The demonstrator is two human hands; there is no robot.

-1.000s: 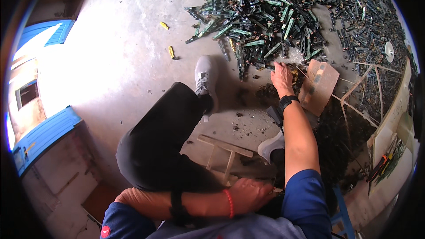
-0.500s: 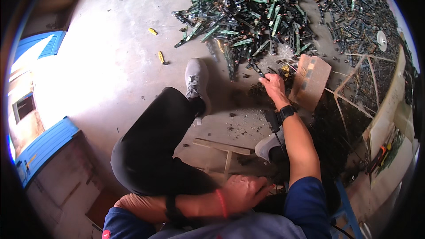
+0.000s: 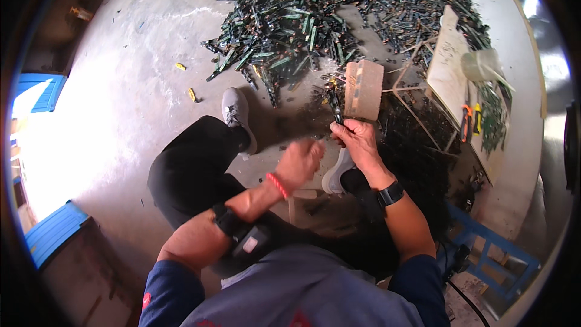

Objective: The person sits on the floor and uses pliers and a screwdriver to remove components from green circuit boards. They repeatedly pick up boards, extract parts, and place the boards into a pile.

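Note:
Between the thumb and fingers of my right hand (image 3: 358, 143) is the end of a narrow black strip-shaped part (image 3: 336, 104), which points away from me beside a reddish-brown brick (image 3: 365, 92). My left hand (image 3: 299, 165) hangs in the air just left of the right one, fingers curled inward and slightly blurred. Whatever those fingers hold, if anything, is hidden. Beyond both hands lies a large heap of black and green strip-shaped parts (image 3: 284, 30), with small dark scraps scattered about the brick.
A pale board (image 3: 446, 66) at the right carries orange-handled pliers (image 3: 466, 123), a yellow-handled tool (image 3: 477, 118) and a translucent container (image 3: 481, 65). A blue frame (image 3: 496, 251) stands lower right. Two yellow pieces (image 3: 192, 95) lie on the floor; a blue-topped box (image 3: 55, 233) is at left.
My left hand has risen from my lap toward the right hand. The right hand has drawn back toward me with the strip-shaped part. The whole view has shifted.

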